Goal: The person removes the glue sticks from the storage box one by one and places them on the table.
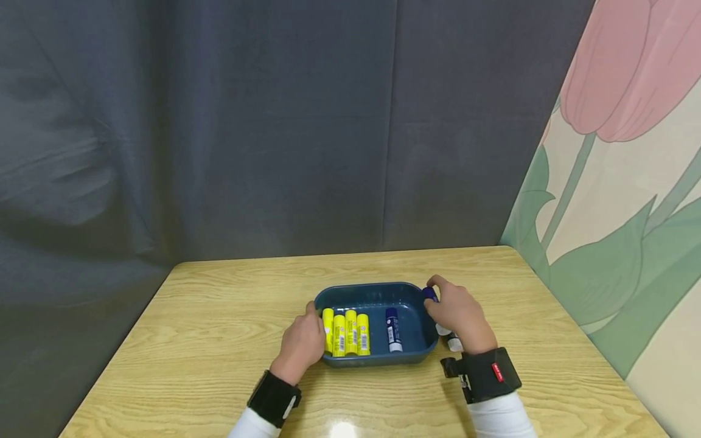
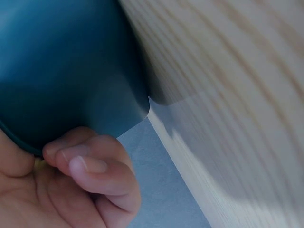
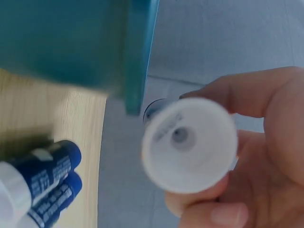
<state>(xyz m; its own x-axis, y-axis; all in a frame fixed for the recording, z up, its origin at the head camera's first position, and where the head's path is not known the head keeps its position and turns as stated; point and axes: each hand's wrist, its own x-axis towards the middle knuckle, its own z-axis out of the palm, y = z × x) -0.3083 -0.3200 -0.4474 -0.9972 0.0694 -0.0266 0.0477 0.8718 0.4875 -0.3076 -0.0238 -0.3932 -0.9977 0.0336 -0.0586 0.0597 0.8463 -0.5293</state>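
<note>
A dark teal tray (image 1: 378, 362) rests on the table, and my left hand (image 1: 301, 342) grips its left rim, fingers curled over the edge. Inside, several yellow glue sticks (image 1: 351, 333) lie side by side at the left. One blue glue stick with a white base (image 1: 393, 330) lies apart from them, right of the middle. Just outside the tray's right rim, my right hand (image 1: 461, 313) holds another blue glue stick (image 3: 189, 145); the right wrist view faces its white hollow base. Two more blue glue sticks (image 3: 45, 178) lie on the table beneath, partly hidden by the hand in the head view.
The light wooden table (image 1: 230, 340) stretches around the tray. A dark grey curtain (image 1: 285, 134) hangs behind its far edge. At the right stands a wall with a painted tulip (image 1: 613, 79).
</note>
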